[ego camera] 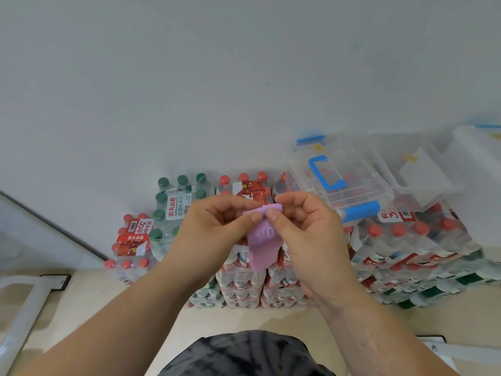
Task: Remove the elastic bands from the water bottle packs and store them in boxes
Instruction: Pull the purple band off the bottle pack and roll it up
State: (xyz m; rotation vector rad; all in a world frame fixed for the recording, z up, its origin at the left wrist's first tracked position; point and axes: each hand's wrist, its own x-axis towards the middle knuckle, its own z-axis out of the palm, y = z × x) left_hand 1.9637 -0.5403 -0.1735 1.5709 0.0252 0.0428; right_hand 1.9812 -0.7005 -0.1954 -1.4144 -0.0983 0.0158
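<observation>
Hands, left hand (217, 226) and right hand (303, 226), pinch purple elastic band (264, 240).

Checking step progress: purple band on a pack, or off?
Off: the purple band hangs free of the water bottle packs, pinched at its top by left hand and right hand.
</observation>
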